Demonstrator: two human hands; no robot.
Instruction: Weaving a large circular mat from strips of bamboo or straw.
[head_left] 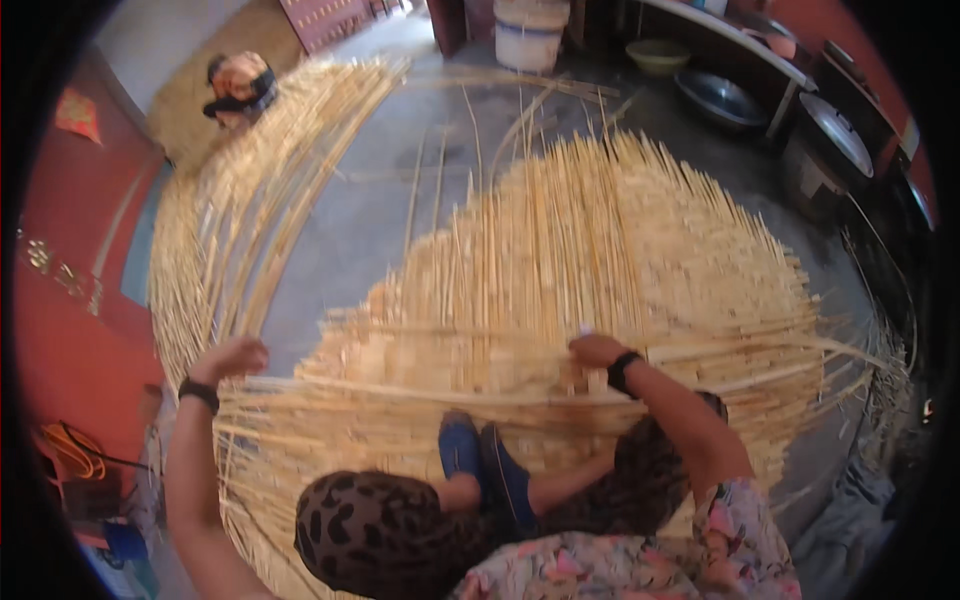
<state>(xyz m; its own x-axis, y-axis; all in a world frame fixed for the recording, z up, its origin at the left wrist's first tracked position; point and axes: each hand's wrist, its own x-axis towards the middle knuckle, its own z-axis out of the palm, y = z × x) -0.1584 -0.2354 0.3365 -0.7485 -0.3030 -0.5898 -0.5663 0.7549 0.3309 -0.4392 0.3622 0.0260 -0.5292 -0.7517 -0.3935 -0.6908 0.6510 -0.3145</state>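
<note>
A large mat of flat, straw-coloured reed strips (690, 250) is spread on the floor, woven close in the near part. At its far edge, long loose strip ends stick out. My left hand (236, 358) hovers by the mat's left edge, its fingers curled. Over the middle of the mat is my right hand (597, 350), closed and smeared by motion. What either hand grips, if anything, does not show clearly. Long pale strips (440, 396) lie crosswise between the hands and my feet, which rest on the mat in blue shoes (460, 445).
A thick heap of loose reed strips (190, 250) runs along the left side. Another person (240, 85) crouches beyond it. At the back stand a white bucket (527, 38), a green basin (658, 56), a metal basin (720, 98) and a lidded pot (836, 135).
</note>
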